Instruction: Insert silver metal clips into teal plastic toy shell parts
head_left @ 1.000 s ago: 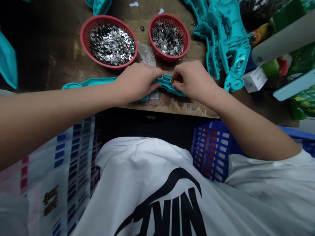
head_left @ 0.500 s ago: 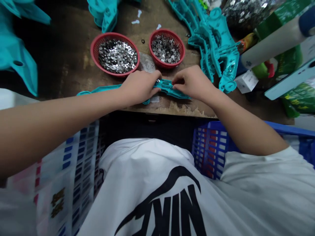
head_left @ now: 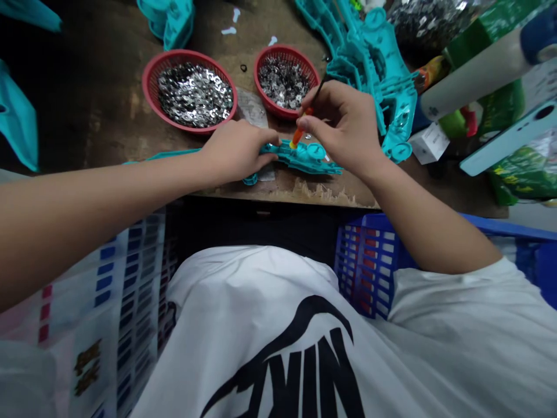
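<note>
A long teal plastic part (head_left: 304,158) lies flat near the front edge of the worn wooden bench (head_left: 108,125). My left hand (head_left: 237,150) presses down on its left half, fingers curled over it. My right hand (head_left: 343,128) is raised a little above the part's right end and pinches a thin orange-handled tool (head_left: 299,133), whose orange tip points down at the part. Behind the hands stand two red baskets: a large one (head_left: 190,92) full of shiny metal washers and a smaller one (head_left: 286,80) with small metal pieces.
A stack of teal plastic housings (head_left: 369,64) leans at the back right, more teal parts (head_left: 169,20) at the back left. Green packets, a white roll (head_left: 478,72) and a small white box (head_left: 429,143) crowd the right. A blue crate (head_left: 374,267) sits below the bench.
My right hand has lifted off the teal part and moved back towards the small basket, now showing the orange tool. My left hand stays on the part.
</note>
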Demonstrator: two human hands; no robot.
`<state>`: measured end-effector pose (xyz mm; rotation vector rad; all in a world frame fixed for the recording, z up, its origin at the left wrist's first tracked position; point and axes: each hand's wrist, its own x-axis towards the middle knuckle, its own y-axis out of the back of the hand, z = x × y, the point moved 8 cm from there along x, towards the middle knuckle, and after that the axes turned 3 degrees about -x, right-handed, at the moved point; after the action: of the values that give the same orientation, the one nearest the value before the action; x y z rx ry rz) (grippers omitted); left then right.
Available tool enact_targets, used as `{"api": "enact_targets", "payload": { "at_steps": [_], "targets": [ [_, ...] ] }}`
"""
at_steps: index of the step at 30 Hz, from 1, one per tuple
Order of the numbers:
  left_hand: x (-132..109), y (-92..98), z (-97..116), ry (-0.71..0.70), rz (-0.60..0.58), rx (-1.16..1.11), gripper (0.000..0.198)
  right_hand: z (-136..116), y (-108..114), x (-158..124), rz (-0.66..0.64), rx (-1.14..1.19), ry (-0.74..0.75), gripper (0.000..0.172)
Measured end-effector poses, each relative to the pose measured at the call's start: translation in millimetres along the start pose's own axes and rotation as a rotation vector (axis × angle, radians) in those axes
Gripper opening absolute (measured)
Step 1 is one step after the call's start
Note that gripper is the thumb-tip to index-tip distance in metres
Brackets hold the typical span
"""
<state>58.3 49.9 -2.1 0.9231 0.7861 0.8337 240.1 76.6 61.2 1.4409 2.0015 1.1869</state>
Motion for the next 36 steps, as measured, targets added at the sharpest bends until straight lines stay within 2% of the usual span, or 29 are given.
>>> {"api": "enact_targets", "payload": {
  "at_steps": [5, 9, 12, 14, 18, 20, 22, 26, 30, 33, 36],
  "targets": [
    [1, 0.2, 0, -0.003, 0.002, 0.022, 0.049, 2, -9, 4, -0.134, -0.155, -0.045, 0.025],
    [0, 0.3, -1, 0.031, 0.007, -0.004, 0.049, -5, -4, 4, -0.091, -0.193, -0.022, 0.021],
    [0, -2.1, -5, 0.013, 0.038, -0.027, 0.046, -3, -7, 1, -0.139, -0.266, -0.031, 0.039],
    [2, -4.7, -8, -0.024, 0.070, -0.049, 0.044, 2, -1, 2, -0.112, -0.319, -0.025, 0.054],
    [4, -9.3, -14, -0.032, 0.096, -0.074, 0.040, 31, 2, 11, -0.134, -0.473, 0.042, 0.066],
    [5, -10.7, -15, -0.013, 0.074, -0.066, 0.039, 47, -5, 13, -0.196, -0.510, 0.077, 0.065],
    [4, -10.6, -14, 0.004, 0.064, -0.059, 0.041, 51, -14, 11, -0.243, -0.495, 0.117, 0.062],
    [3, -10.4, -16, 0.016, 0.106, -0.055, 0.059, 19, -35, -6, -0.398, -0.466, 0.233, 0.050],
    [6, -15.4, -19, -0.029, 0.116, -0.044, 0.054, -2, -42, -16, -0.520, -0.519, 0.262, 0.042],
    [9, -17.5, -19, -0.058, 0.091, -0.022, 0.046, 6, -42, -13, -0.557, -0.504, 0.261, 0.039],
    [10, -15.1, -16, -0.069, 0.074, 0.012, 0.048, 20, -43, -9, -0.607, -0.457, 0.248, 0.039]
  ]
}}
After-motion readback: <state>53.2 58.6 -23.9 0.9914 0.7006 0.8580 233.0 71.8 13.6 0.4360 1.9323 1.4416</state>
